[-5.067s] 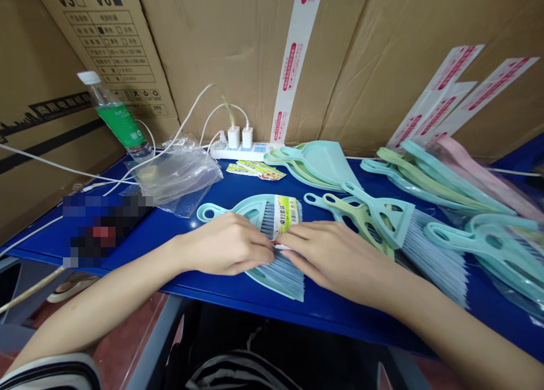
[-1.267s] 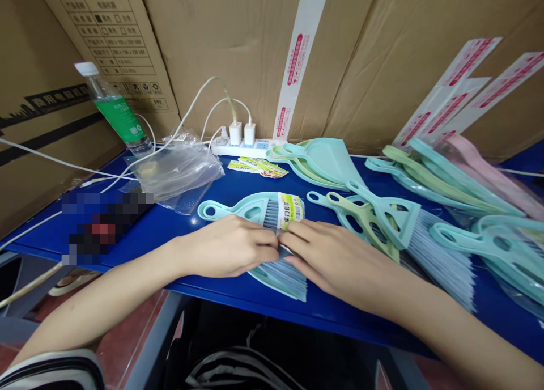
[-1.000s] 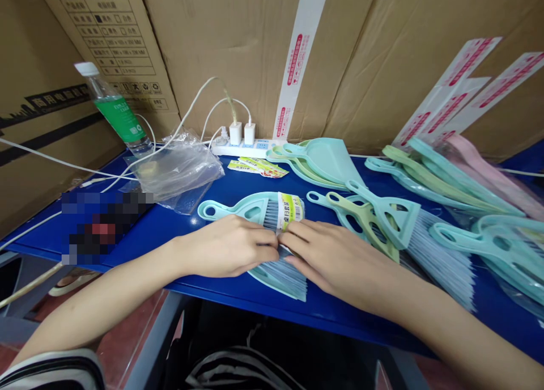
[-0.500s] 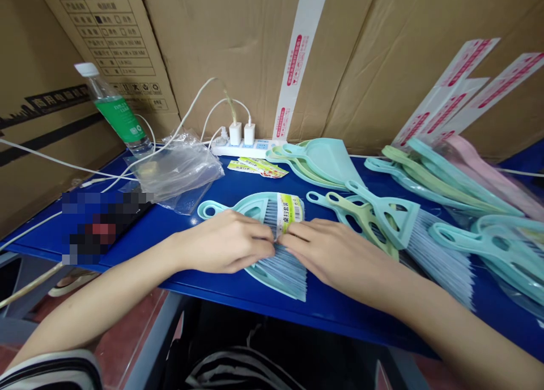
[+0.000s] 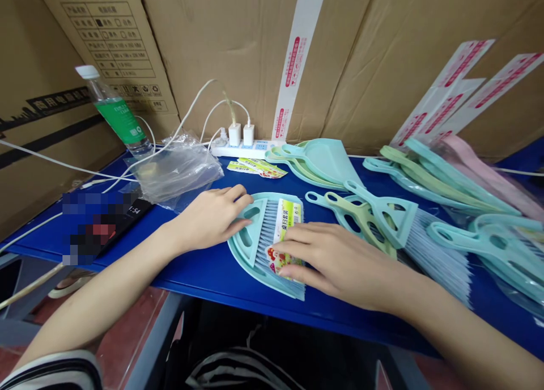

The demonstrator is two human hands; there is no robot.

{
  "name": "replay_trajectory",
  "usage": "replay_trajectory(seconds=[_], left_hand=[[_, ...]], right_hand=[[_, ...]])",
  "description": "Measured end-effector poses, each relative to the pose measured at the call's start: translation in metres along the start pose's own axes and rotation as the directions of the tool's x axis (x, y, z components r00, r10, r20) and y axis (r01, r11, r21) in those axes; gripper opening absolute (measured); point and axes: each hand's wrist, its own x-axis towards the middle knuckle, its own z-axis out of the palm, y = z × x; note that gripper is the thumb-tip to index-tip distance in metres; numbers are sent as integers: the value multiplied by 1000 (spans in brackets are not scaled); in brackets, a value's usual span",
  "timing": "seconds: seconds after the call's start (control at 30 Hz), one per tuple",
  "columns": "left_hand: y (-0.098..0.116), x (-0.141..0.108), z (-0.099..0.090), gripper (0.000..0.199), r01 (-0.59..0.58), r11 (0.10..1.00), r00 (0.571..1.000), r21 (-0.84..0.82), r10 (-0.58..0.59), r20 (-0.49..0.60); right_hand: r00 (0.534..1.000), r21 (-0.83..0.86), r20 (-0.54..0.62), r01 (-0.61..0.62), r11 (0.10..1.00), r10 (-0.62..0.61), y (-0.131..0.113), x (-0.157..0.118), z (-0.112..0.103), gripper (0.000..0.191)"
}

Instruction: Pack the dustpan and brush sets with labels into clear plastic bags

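A light-blue hand brush (image 5: 252,234) with grey-blue bristles lies on a matching dustpan (image 5: 238,259) at the table's front. Across the bristles lies a printed label card (image 5: 290,213), its lower end showing red and white pictures. My left hand (image 5: 215,215) covers the handles, its thumb and fingers closed about the brush where handle meets head. My right hand (image 5: 325,259) rests over the card from the right, fingertips and thumb closed on its lower part. Its palm hides some of the bristles.
More brushes (image 5: 395,220) and dustpans (image 5: 327,157) lie to the right, some in plastic. Behind are loose label cards (image 5: 259,167) and a power strip (image 5: 246,149) with cables. At left are a plastic bag (image 5: 178,174), a bottle (image 5: 117,115) and a phone (image 5: 127,214).
My hands, together over the bristles before, have parted. The left has moved left onto the brush's handle end. The card's lower part now shows, lying flat over the bristles.
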Motion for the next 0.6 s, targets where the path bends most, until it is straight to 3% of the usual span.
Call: replay_trajectory(seconds=[0.07,0.23,0.37,0.6], left_hand=[[1,0,0,26,4,1000,1000,5,-4,10],[2,0,0,24,3,999,1000,42,-3,-8],[4,1,0,24,6,999,1000,41,-6,5],[7,1,0,27,19,999,1000,28,-19,17]], right_hand=[[1000,-47,-22,-6,999,5,2,0,1,28],[994,-118,15,-106,987,109,6,-2,14,72],[979,-57,109,-169,984,175,6,-2,22,71],[971,19,143,-194,981,189,9,4,24,73]])
